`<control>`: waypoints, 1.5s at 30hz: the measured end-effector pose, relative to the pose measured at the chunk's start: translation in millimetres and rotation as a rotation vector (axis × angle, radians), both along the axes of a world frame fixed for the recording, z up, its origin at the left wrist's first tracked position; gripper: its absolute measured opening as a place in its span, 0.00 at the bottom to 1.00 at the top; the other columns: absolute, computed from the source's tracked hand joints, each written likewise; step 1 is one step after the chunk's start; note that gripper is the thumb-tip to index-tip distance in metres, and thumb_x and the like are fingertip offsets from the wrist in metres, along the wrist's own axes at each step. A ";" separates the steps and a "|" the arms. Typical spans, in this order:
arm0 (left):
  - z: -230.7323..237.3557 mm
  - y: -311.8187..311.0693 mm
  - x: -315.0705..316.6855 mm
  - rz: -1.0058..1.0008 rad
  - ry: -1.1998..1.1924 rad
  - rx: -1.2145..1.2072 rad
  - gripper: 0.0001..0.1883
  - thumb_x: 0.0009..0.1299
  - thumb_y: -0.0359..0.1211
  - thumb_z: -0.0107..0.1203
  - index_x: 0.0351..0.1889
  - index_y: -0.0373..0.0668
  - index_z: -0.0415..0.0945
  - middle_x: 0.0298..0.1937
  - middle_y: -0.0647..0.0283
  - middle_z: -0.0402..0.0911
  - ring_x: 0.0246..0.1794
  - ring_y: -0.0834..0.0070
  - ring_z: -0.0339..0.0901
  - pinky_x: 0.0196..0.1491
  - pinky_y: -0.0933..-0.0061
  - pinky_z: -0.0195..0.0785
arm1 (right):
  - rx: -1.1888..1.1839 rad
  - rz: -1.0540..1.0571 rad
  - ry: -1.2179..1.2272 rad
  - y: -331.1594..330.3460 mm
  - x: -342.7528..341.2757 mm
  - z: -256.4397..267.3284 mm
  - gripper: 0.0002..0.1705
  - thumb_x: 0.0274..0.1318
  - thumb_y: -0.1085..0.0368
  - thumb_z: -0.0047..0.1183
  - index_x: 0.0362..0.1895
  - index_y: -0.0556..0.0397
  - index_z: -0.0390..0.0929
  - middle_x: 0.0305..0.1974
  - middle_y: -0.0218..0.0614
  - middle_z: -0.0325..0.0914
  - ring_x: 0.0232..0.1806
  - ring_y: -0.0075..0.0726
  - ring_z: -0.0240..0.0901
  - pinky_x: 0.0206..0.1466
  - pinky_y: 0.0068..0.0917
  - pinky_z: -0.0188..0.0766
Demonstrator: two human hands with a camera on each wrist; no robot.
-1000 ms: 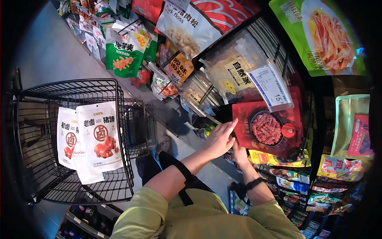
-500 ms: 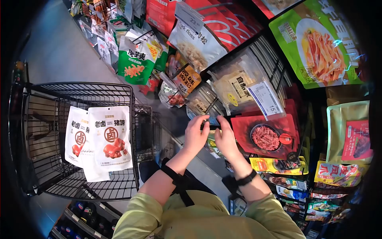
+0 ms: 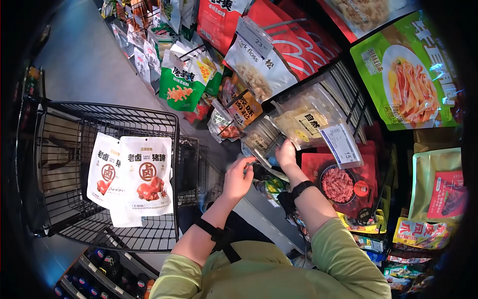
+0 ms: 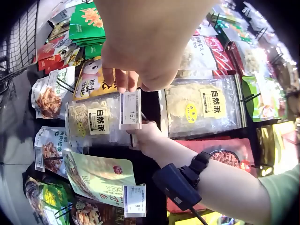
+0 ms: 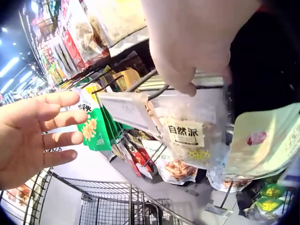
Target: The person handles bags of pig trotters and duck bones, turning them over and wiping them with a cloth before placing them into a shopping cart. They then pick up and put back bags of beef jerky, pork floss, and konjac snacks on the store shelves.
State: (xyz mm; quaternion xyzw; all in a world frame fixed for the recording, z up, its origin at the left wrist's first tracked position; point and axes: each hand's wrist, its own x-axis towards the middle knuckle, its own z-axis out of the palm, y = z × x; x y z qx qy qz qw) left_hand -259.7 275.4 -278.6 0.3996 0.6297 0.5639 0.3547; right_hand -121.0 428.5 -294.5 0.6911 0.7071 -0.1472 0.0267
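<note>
A clear bag of pale food [image 5: 190, 136] with a cream label hangs on a hook behind a price tag [image 4: 131, 110]. My right hand [image 3: 286, 155] is at this bag; in the right wrist view the hand [image 5: 192, 44] has its thumb over the bag's top edge, pinching it, with the other fingers partly hidden. My left hand [image 3: 238, 178] is held to the left of the hook, holding nothing; its fingers are spread and relaxed in the right wrist view, where the hand [image 5: 40, 133] is beside the tag.
A black wire cart [image 3: 117, 244] with white food pouches [image 3: 147, 174] stands at the left. Larger clear bags [image 3: 306, 122] hang to the right of the hands, above a red package [image 3: 366, 162]. Green snack bags [image 3: 183, 82] hang ahead, and metal hooks jut out between packages.
Both hands were close together near the hooks; the right has moved onto the hanging clear bag, while the left has drawn back and down to the left. The view has shifted.
</note>
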 end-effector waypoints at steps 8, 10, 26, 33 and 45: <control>-7.5 -4.8 1.9 0.020 0.011 -0.012 0.11 0.63 0.24 0.50 0.44 0.39 0.74 0.36 0.59 0.78 0.32 0.74 0.76 0.37 0.76 0.68 | 0.151 0.213 0.283 -8.4 14.7 -18.9 0.12 0.46 0.75 0.45 0.39 0.59 0.70 0.42 0.57 0.71 0.44 0.60 0.69 0.47 0.45 0.68; -7.0 -6.1 4.1 0.015 0.001 -0.019 0.11 0.64 0.24 0.50 0.43 0.39 0.75 0.36 0.59 0.79 0.32 0.74 0.76 0.37 0.77 0.68 | 0.212 0.281 0.270 -12.1 18.6 -30.3 0.16 0.49 0.73 0.42 0.46 0.54 0.70 0.42 0.48 0.68 0.36 0.48 0.69 0.38 0.36 0.68; -5.2 -29.0 15.4 -0.068 -0.059 -0.124 0.09 0.64 0.27 0.50 0.41 0.39 0.75 0.34 0.56 0.79 0.33 0.68 0.78 0.39 0.72 0.69 | -0.133 -0.515 1.216 -27.0 17.3 -53.7 0.10 0.52 0.66 0.47 0.40 0.53 0.69 0.32 0.32 0.67 0.33 0.26 0.65 0.36 0.21 0.65; -1.7 -46.5 7.8 -0.037 -0.046 -0.118 0.08 0.64 0.27 0.50 0.41 0.39 0.75 0.32 0.57 0.79 0.31 0.69 0.77 0.37 0.73 0.69 | 0.288 0.217 0.414 -35.4 16.0 -25.3 0.10 0.44 0.67 0.59 0.32 0.54 0.74 0.45 0.45 0.70 0.46 0.51 0.70 0.46 0.39 0.69; 31.2 -77.0 -17.4 -0.050 0.002 -0.139 0.09 0.64 0.26 0.50 0.42 0.39 0.75 0.35 0.57 0.80 0.35 0.69 0.79 0.38 0.74 0.70 | 0.406 0.186 0.461 -23.1 20.2 -48.9 0.10 0.46 0.66 0.55 0.34 0.57 0.76 0.44 0.48 0.72 0.46 0.55 0.68 0.51 0.42 0.64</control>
